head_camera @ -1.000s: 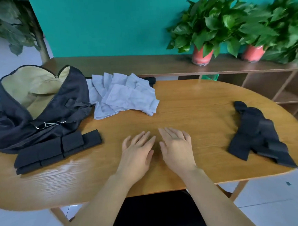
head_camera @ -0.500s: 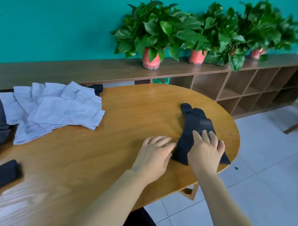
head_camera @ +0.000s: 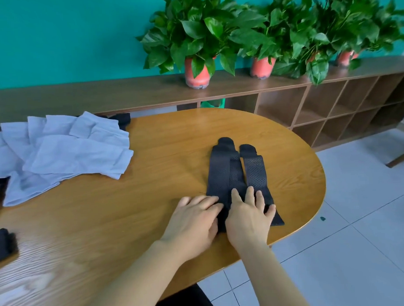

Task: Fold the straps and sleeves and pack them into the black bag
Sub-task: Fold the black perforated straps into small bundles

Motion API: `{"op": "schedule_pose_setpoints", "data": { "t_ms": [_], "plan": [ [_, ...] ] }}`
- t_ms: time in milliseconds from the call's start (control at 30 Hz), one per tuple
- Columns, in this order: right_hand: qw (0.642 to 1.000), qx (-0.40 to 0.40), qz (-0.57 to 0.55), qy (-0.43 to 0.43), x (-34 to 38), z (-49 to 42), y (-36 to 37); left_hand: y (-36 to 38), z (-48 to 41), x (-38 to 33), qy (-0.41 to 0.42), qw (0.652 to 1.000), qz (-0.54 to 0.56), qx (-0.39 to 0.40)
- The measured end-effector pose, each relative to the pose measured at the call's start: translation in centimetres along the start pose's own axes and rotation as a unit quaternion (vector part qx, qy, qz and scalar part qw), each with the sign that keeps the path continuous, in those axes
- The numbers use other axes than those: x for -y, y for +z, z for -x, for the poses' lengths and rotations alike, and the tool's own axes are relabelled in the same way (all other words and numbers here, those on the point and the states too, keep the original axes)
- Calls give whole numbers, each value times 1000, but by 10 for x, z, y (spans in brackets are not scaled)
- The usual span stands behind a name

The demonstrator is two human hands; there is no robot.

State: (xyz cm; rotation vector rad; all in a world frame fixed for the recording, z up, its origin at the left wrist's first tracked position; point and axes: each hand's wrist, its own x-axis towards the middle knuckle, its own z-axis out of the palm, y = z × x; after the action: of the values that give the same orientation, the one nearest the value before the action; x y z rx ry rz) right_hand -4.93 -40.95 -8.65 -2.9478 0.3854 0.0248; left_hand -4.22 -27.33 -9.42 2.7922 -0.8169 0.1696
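A pile of black perforated straps (head_camera: 233, 172) lies on the right end of the wooden table (head_camera: 168, 140), their rounded ends pointing away from me. My left hand (head_camera: 194, 219) lies flat on the near left edge of the straps with straight fingers. My right hand (head_camera: 249, 215) presses down on their near end, fingers spread. A heap of pale grey sleeves (head_camera: 61, 151) sits at the far left of the table. A folded black strap (head_camera: 2, 244) shows at the left frame edge. The black bag is out of view.
A long wooden shelf unit (head_camera: 309, 108) with open cubbies runs behind the table and carries several potted plants (head_camera: 197, 38). White tiled floor (head_camera: 348, 250) lies beyond the table's rounded right end. Another dark item (head_camera: 123, 117) peeks out behind the sleeves.
My view has swung right, away from the bag. Both hands moved from the bare table middle onto the black straps, which now lie straighter and closer together.
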Motion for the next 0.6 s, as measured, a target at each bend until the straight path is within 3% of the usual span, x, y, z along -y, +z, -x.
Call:
{"op": "schedule_pose_setpoints", "data": {
  "t_ms": [600],
  "plan": [
    [997, 48, -12, -60, 86, 49, 7, -35, 133, 60, -102, 994, -29, -35]
  ]
}}
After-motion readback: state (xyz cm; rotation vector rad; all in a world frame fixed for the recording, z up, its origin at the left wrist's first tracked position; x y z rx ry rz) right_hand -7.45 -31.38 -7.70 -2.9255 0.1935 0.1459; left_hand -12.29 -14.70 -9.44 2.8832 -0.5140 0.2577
